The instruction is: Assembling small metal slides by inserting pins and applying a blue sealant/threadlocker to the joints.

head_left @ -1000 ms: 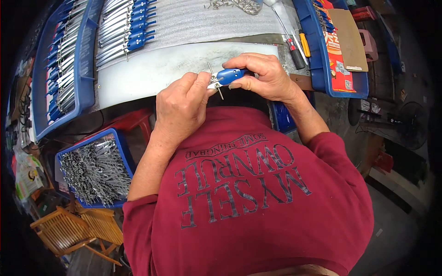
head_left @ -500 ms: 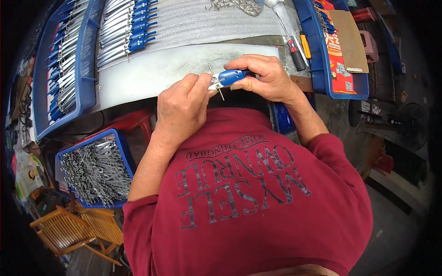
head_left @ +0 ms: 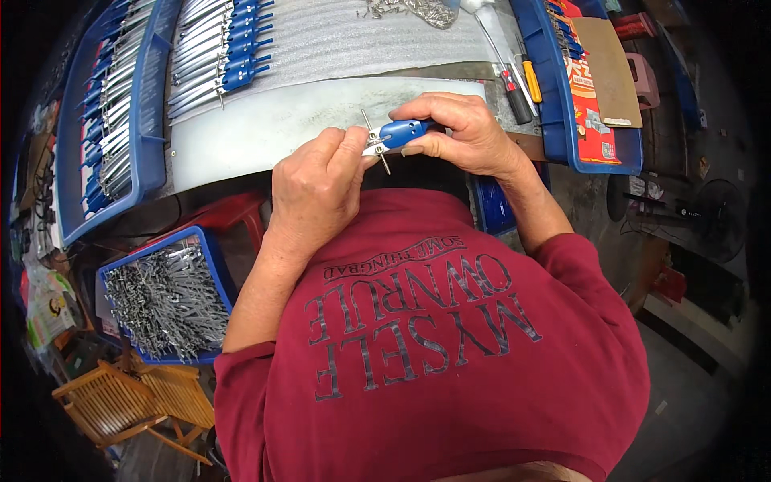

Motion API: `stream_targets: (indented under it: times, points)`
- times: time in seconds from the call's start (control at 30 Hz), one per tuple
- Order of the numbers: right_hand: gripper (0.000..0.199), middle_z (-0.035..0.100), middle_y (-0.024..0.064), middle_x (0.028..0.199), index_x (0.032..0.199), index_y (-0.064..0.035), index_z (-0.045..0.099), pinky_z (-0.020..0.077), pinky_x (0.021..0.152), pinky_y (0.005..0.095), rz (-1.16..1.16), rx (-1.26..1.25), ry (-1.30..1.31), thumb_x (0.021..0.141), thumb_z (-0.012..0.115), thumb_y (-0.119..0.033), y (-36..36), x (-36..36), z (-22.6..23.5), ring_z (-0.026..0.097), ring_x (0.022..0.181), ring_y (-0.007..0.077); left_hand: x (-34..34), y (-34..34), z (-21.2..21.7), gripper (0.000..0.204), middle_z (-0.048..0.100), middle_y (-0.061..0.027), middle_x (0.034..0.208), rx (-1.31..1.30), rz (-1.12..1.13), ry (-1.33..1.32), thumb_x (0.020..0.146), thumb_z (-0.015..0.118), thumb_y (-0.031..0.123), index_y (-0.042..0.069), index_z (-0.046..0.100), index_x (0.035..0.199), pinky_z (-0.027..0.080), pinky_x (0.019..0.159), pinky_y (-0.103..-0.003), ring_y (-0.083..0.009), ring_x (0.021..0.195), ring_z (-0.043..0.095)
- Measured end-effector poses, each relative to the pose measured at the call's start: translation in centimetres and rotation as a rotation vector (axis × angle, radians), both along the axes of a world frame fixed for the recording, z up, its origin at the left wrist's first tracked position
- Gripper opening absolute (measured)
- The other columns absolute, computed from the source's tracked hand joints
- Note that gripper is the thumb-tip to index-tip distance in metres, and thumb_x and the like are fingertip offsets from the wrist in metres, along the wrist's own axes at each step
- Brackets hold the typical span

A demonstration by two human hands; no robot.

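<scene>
Both hands grip one blue and silver part (head_left: 397, 135), held level over the front edge of the table. Its blue end has small dark holes, and a thin metal pin sticks out crosswise at the joint with the silver portion. The fingers of my left hand (head_left: 321, 181) are closed over the silver end, hiding most of it. My right hand (head_left: 466, 136) pinches the blue end between thumb and fingers. Similar blue and silver parts (head_left: 233, 76) lie in a row on the table at the far left.
A blue tray (head_left: 144, 153) of like parts stands left; a blue bin (head_left: 217, 261) of small metal pieces sits below it. Screwdrivers (head_left: 520, 100) lie at right beside another blue tray (head_left: 634, 157). Loose metal pieces (head_left: 430, 10) lie at the back. A wooden folding chair (head_left: 104, 406) stands lower left.
Almost nothing differs. Both hands keep the same hold on the part, with only a very slight shift.
</scene>
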State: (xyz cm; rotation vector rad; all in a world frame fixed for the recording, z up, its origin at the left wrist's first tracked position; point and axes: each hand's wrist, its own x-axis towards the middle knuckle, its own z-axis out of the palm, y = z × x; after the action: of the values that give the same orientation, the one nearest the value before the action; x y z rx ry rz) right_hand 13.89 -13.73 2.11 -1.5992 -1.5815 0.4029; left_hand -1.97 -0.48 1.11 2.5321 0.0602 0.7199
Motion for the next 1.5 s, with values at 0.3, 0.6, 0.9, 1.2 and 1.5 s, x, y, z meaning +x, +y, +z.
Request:
stream_targets:
  times: [0.3, 0.6, 0.9, 1.2, 1.5]
  points:
    - [0.03, 0.061, 0.0083, 0.078, 0.092, 0.0004, 0.059, 0.0457, 0.057, 0.0237, -0.082, -0.026, 0.031, 0.069, 0.069, -0.016, -0.12, -0.35, 0.0, 0.059, 0.066, 0.0153, 0.03, -0.11, -0.06, 0.024, 0.05, -0.0076, 0.069, -0.014, 0.032, -0.01, 0.07, 0.062, 0.01, 0.004, 0.054, 0.092, 0.042, 0.046, -0.032, -0.0225, 0.055, 0.053]
    - [0.031, 0.062, 0.0086, 0.081, 0.092, 0.0008, 0.059, 0.0461, 0.061, 0.0252, 0.004, -0.016, 0.021, 0.067, 0.07, -0.014, 0.02, 0.15, 0.0, 0.059, 0.071, 0.0171, -0.12, 0.14, -0.02, 0.024, 0.049, -0.0076, 0.069, -0.019, 0.001, -0.001, 0.07, 0.062, 0.01, 0.004, 0.053, 0.091, 0.042, 0.046, -0.032, -0.0227, 0.054, 0.053]
    - [0.031, 0.061, 0.0078, 0.079, 0.092, 0.0004, 0.06, 0.0456, 0.06, 0.0244, -0.051, -0.02, 0.008, 0.067, 0.07, -0.014, 0.01, 0.02, 0.05, 0.059, 0.07, 0.016, 0.09, -0.21, -0.09, 0.023, 0.049, -0.0076, 0.068, -0.001, 0.045, -0.021, 0.071, 0.062, 0.012, 0.004, 0.053, 0.091, 0.042, 0.046, -0.031, -0.0224, 0.054, 0.052]
    - [0.031, 0.061, 0.0075, 0.08, 0.092, 0.0005, 0.059, 0.0461, 0.061, 0.0241, 0.015, -0.021, 0.043, 0.067, 0.07, -0.014, 0.11, 0.4, -0.06, 0.059, 0.07, 0.0154, 0.06, 0.17, 0.0, 0.024, 0.049, -0.0076, 0.068, -0.02, -0.001, -0.023, 0.07, 0.062, 0.01, 0.003, 0.053, 0.091, 0.042, 0.046, -0.031, -0.0223, 0.054, 0.052]
    - [0.029, 0.061, 0.0079, 0.079, 0.093, 0.0008, 0.059, 0.0458, 0.06, 0.0237, -0.047, -0.01, 0.039, 0.068, 0.068, -0.012, 0.04, 0.4, -0.17, 0.059, 0.069, 0.0149, 0.25, -0.15, 0.05, 0.023, 0.049, -0.0077, 0.069, -0.009, 0.047, -0.013, 0.071, 0.062, 0.011, 0.003, 0.054, 0.091, 0.042, 0.047, -0.031, -0.0222, 0.055, 0.053]
